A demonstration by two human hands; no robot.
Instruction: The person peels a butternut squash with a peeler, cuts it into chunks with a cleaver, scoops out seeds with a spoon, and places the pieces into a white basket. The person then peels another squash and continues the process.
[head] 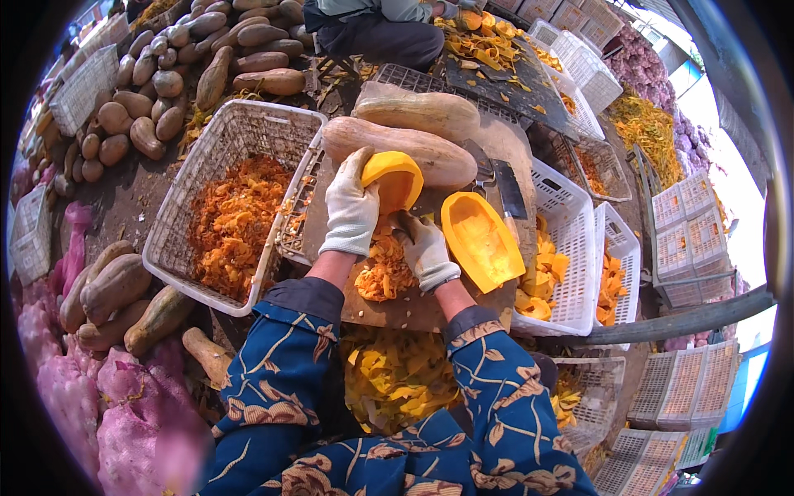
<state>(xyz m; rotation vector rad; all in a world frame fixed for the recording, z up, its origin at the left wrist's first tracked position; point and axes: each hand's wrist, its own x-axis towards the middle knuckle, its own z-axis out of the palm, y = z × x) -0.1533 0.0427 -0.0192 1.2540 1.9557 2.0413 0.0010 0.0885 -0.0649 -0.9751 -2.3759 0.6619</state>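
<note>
My left hand (352, 204), in a pale knit glove, grips a peeled, hollowed pumpkin piece (393, 177), its cavity facing me. Just below the cavity is my right hand (423, 245), gloved too, with curled fingers; whether it holds a tool is hidden. Stringy orange pulp with seeds (386, 271) lies between my hands on a wooden board (397, 315). To the right rests another peeled, scooped-out pumpkin half (482, 235), hollow side up. Beyond it are a cleaver (510, 189) and a second dark blade, partly covered. Two whole unpeeled pumpkins (400, 149) lie across the board's far side.
A dirty white crate (158, 232) of pulp stands left of the board. White crates (574, 248) with orange pieces stand right. Peelings (397, 378) lie below the board. Whole pumpkins (260, 62) are heaped at far left. A co-worker (378, 37) sits beyond, beside another board.
</note>
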